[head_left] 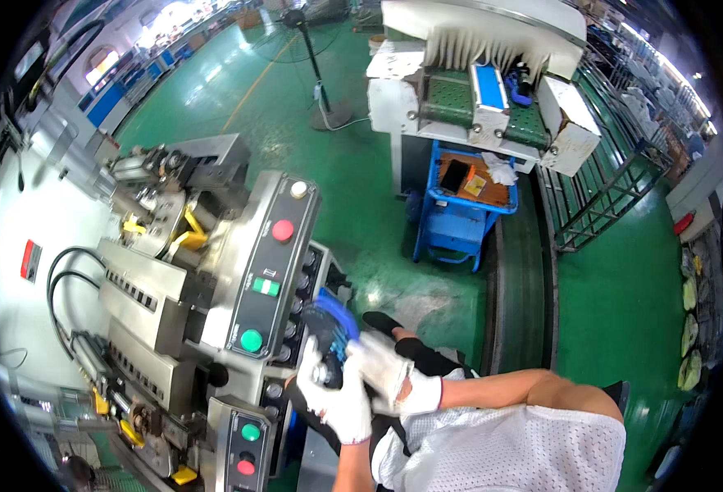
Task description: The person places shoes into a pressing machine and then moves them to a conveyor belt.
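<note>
A black and blue piece, apparently a shoe upper (337, 316), is held in front of my body, beside the machine's control panel. Its curved blue edge points up and away from me. My left hand (341, 406), in a white glove, grips its near end, with the fingers closed around a dark part. From the right, my right hand (382, 373), also in a white glove, reaches the side of the upper. Motion smears its fingers, so their grip does not show clearly.
Close on my left stands a metal machine with an upper control panel (267, 271) and a lower one (247, 447). Ahead are a blue cart (452, 225) and a conveyor machine (447, 98) carrying another blue and black piece (519, 90). A fan stand (312, 70) is farther off.
</note>
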Tool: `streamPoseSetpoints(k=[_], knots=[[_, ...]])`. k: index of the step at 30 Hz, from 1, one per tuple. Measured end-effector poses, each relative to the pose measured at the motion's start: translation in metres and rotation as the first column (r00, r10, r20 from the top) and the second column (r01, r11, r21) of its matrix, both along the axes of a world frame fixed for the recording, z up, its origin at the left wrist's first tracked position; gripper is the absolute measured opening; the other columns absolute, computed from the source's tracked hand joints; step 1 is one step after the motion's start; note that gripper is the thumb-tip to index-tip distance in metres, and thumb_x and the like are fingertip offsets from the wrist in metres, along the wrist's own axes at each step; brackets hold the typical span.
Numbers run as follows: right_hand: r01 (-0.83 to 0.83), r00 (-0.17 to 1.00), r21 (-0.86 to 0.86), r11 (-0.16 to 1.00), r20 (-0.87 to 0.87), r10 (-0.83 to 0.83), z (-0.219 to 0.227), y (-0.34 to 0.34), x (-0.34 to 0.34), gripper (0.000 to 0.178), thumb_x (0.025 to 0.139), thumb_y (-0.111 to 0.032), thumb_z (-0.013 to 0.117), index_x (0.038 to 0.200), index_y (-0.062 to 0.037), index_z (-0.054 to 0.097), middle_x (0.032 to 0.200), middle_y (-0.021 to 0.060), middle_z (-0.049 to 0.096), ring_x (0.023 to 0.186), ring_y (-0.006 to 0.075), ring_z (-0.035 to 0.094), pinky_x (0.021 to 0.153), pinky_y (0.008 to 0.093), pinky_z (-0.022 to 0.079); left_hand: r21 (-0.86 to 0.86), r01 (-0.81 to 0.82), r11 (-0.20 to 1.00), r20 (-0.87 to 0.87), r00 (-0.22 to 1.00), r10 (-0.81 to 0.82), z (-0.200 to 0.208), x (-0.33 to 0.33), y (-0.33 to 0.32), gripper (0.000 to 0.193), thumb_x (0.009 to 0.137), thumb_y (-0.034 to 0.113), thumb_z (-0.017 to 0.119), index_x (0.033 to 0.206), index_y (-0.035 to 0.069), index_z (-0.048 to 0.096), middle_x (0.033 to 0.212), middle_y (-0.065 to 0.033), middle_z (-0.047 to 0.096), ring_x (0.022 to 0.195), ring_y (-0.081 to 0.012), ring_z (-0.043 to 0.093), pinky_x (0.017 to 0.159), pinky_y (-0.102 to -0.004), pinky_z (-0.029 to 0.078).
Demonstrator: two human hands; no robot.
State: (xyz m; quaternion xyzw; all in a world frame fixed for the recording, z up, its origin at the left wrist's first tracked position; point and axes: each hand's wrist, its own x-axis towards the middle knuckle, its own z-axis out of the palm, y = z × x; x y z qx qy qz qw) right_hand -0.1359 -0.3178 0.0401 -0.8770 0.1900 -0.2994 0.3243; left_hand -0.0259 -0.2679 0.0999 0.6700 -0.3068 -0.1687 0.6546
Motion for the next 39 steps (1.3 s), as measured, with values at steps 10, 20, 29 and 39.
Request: streamPoseSetpoints(k=[10,20,29,39], knots=[[0.767,0.363,0.334,0.548,0.478,-0.8,0.043,-0.395,-0.098,0.087,0.088,-0.035,0.08,0.158,-0.0008,0.04,0.151,0.0236,0.055,0.136,0.0359,0.056,0.114,0.0447,0.046,-0.079,0.781,0.62,0.468,0.578,-0.668,-0.013,-0.075,-0.117,0.071,0.089,0.002,0.076,0.153,-0.006,0.046,0.152,-0.0283,0.053,0.141,-0.0421,0.053,0.122,-0.0475,0.038],[0.947,0.227,-0.114,0.301,-0.427,-0.875,0.008,-0.725,-0.222,0.104,0.082,-0.085,0.062,0.123,0.0103,0.071,0.114,0.0203,0.072,0.101,0.0272,0.07,0.085,0.0419,0.055,0.585,0.305,0.751,-0.235,0.951,-0.202,-0.142,-0.012,0.074,0.061,0.098,0.002,0.069,0.152,-0.005,0.042,0.151,-0.0242,0.054,0.141,-0.0328,0.055,0.12,-0.0417,0.043],[0.722,0.668,-0.097,0.685,-0.163,-0.726,-0.074,-0.414,-0.088,0.078,0.105,-0.042,0.065,0.159,0.0072,0.037,0.159,0.0242,0.048,0.142,0.0309,0.054,0.117,0.0388,0.045,0.612,-0.174,0.772,-0.12,0.944,0.308,-0.117,0.002,0.177,0.048,0.097,-0.001,0.065,0.144,-0.002,0.052,0.132,-0.0174,0.068,0.12,-0.0264,0.07,0.104,-0.0389,0.054],[-0.106,0.888,0.513,0.852,-0.337,0.314,-0.144,-0.055,0.058,0.073,0.104,-0.014,0.066,0.165,-0.0017,0.027,0.166,0.0208,0.039,0.139,0.0301,0.056,0.115,0.0395,0.045,0.722,-0.69,0.047,0.26,0.334,0.906,-0.205,-0.136,0.443,0.031,0.096,0.009,0.072,0.125,0.001,0.062,0.11,-0.0148,0.07,0.096,-0.0259,0.071,0.088,-0.039,0.057]])
